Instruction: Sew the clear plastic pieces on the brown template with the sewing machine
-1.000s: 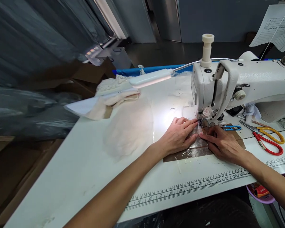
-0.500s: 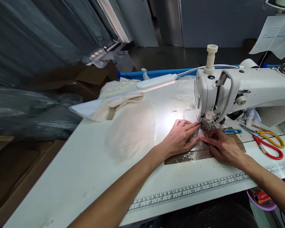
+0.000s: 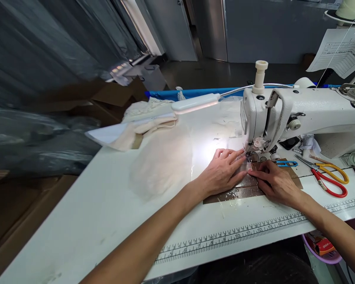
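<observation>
My left hand (image 3: 224,171) lies flat, fingers stretched toward the presser foot of a white sewing machine (image 3: 313,112). Under its fingertips is a small piece of thin, sheer whitish fabric (image 3: 241,167). My right hand (image 3: 276,183) is on the other side of the needle area, its fingers curled and its index fingertip at the fabric's near edge. The fabric between its fingers is too small to make out fully. Both hands rest over a brown, shiny taped sheet (image 3: 239,194) on the machine bed. The needle tip is hard to see.
Scissors with red and yellow handles (image 3: 328,175) and a blue thread snipper (image 3: 286,163) lie right of my right hand. A lit lamp (image 3: 195,104) hangs over the table (image 3: 106,209). Sheer round fabric (image 3: 162,161) lies left. A printed ruler (image 3: 239,237) runs along the front edge.
The view has shifted slightly, so the machine and scissors appear a little further left. Both hands keep nearly the same pose beside the presser foot.
</observation>
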Available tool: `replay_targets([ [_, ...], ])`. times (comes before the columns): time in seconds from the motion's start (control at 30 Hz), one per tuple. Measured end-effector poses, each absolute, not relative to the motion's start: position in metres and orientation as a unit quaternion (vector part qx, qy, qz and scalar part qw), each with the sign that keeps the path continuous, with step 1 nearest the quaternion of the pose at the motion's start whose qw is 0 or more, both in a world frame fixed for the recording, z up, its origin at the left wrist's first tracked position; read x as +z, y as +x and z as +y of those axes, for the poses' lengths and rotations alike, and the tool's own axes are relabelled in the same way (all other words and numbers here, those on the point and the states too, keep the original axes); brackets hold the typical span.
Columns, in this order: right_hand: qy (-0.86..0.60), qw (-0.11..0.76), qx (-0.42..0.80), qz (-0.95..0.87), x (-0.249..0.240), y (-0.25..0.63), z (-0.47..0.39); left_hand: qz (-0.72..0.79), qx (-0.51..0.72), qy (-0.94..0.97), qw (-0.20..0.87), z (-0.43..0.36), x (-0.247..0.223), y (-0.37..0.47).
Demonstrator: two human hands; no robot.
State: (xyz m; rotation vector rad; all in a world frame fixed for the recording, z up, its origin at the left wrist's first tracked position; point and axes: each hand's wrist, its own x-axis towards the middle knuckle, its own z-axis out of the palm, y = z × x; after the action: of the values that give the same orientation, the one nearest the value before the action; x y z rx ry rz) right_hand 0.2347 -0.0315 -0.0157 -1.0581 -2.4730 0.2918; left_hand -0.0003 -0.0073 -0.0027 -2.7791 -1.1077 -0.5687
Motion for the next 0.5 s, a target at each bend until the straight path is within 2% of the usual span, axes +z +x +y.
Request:
replay_targets([
  [0.17,-0.387,0.206,0.097,-0.894,-0.016,0.235,-0.031,-0.277,-0.261,-0.924,0.027,-0.009,0.011,-0.004],
  [0.5,-0.397,0.205,0.098,-0.889,-0.017,0.236,-0.033,-0.194,-0.249,-0.948,-0.027,-0.012,0.005,0.0],
])
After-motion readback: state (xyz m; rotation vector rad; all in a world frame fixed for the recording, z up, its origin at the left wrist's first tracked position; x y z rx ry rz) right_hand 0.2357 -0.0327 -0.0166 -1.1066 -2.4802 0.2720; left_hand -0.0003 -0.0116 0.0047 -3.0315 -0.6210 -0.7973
